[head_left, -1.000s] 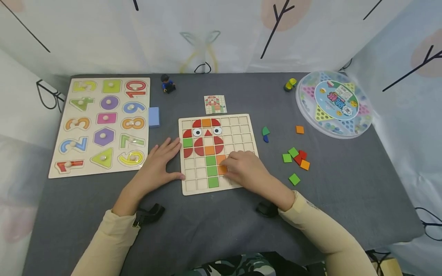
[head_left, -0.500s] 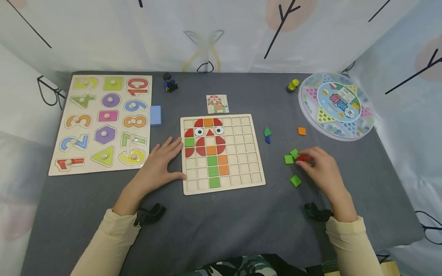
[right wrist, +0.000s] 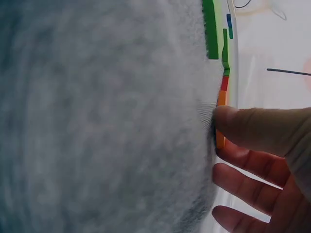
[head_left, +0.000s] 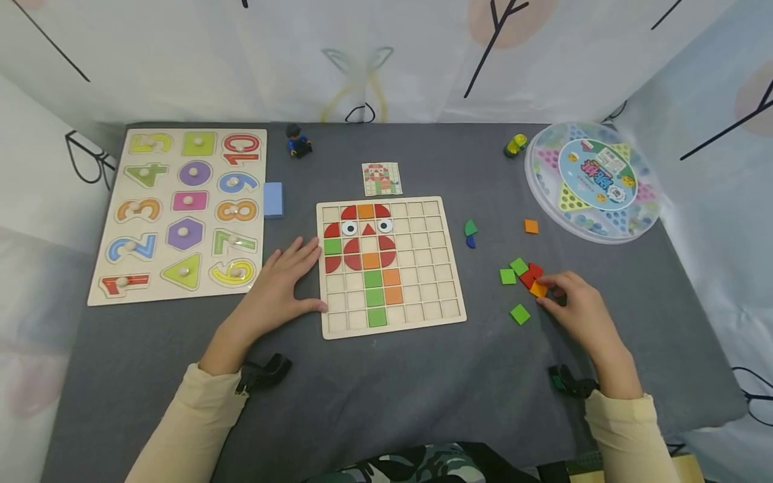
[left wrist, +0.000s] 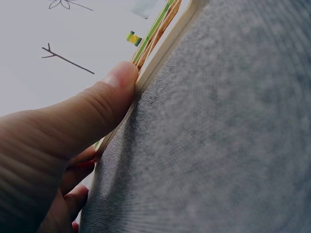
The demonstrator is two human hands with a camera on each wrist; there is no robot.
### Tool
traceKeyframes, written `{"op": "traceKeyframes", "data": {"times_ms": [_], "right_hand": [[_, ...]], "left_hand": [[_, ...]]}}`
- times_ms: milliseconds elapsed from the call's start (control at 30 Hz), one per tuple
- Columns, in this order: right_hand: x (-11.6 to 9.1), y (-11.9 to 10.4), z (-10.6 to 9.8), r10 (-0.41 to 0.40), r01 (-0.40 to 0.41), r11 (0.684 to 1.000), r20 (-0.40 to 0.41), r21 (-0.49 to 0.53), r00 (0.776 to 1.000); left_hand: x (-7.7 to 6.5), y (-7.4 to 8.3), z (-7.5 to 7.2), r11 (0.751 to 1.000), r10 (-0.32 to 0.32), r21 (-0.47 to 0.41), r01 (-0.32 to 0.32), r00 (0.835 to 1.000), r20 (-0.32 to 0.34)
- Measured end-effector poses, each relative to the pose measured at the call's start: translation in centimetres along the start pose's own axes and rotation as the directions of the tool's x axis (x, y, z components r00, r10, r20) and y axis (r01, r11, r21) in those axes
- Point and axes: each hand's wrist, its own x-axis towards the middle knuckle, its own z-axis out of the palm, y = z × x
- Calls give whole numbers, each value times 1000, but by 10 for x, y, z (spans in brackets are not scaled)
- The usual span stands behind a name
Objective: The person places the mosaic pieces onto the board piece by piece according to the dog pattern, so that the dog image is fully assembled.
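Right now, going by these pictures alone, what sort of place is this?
Probably a play area, whether at home or in a classroom I can't tell: there's a wooden mosaic grid board, a number-and-shape peg puzzle and a round Chinese checkers set.

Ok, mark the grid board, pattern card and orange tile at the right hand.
Grid board [head_left: 406,257]: head view, on a bare cell.
Pattern card [head_left: 381,179]: head view, on its printed face.
Orange tile [head_left: 537,289]: head view, on its exposed top face.

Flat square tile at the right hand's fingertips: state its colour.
The flat square tile at the right hand is orange; the head view shows it best.
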Motion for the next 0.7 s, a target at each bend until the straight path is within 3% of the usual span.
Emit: {"op": "traceKeyframes", "data": {"times_ms": [233,367,467,600,700], "right_hand": [[6,-18,-7,-61,61,998,-21,8,998],[16,-44,-8,-168,170,984,-35,47,985],[25,-68,-2,-295,296,951,-21,86,955],[42,-100,11,-458,454,884,8,113,889],[56,-120,21,-521,514,850,51,114,852]], "left_hand": [[-1,0,0,1000,6,-3,-6,1000,-8],[-1,0,-1,1000,9,-4,-9,1000,-6],[-1,-1,0,1000,11,-6,-11,1000,-2],[-1,-1,-1,1000,11,-5,-11,1000,-5],[-1,-1,-1,1000,12,-4,-12,1000,-8]]}}
